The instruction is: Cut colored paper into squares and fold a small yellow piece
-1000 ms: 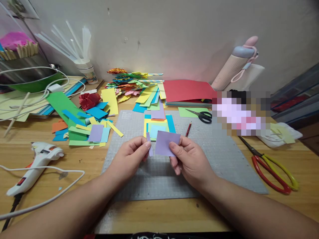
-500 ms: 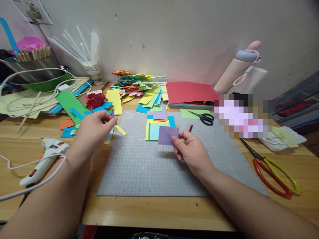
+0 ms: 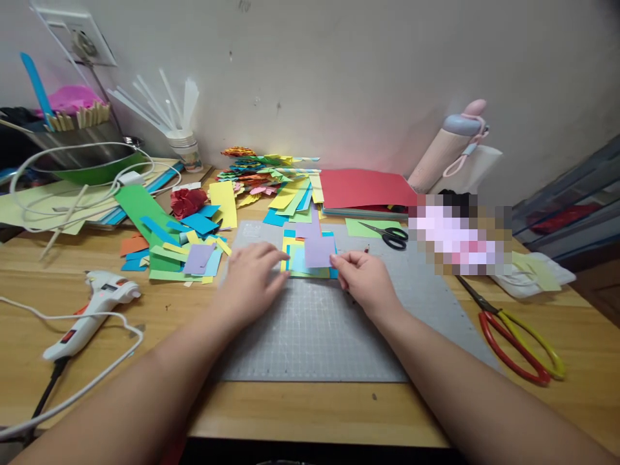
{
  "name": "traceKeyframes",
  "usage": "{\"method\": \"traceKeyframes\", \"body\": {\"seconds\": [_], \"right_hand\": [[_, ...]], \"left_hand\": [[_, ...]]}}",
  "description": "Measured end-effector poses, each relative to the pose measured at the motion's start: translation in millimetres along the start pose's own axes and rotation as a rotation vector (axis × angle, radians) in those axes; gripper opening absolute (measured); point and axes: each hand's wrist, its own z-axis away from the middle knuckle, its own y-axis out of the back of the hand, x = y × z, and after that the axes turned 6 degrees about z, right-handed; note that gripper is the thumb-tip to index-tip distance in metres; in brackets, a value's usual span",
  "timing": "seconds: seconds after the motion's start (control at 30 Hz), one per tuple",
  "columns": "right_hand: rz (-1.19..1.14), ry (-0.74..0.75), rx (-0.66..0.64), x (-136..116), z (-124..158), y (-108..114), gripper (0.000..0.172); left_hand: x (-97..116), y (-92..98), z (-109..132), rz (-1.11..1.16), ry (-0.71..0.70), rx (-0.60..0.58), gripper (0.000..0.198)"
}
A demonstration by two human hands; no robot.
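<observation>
My right hand pinches the lower right edge of a small purple piece of paper between thumb and fingers. That piece is over a stack of coloured paper pieces, yellow, blue and light blue, on the grey cutting mat. My left hand, slightly blurred, holds nothing; its fingers are apart, pointing at the stack's left edge. Left of it lies a heap of paper scraps, with a purple scrap on top.
A white glue gun with its cord lies on the left. Small black scissors rest on green paper at the back right, and large red-and-yellow-handled scissors lie at the right. A red sheet and paper flowers are by the wall.
My left hand has let go of a small purple scrap at the heap and moved right toward the stack. My right hand has brought the purple piece over the stack. The view has shifted slightly.
</observation>
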Motion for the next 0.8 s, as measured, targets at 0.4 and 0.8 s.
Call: {"method": "traceKeyframes", "body": {"seconds": [0.4, 0.8], "right_hand": [[0.627, 0.134, 0.069, -3.9, 0.2, -13.0, 0.030], [0.683, 0.566, -0.110, -19.8, -47.9, 13.0, 0.033]], "left_hand": [[21.4, -25.4, 6.8, -0.135, 0.000, -0.076, 0.028], [23.9, -25.1, 10.8, -0.124, 0.004, -0.073, 0.028]]}}
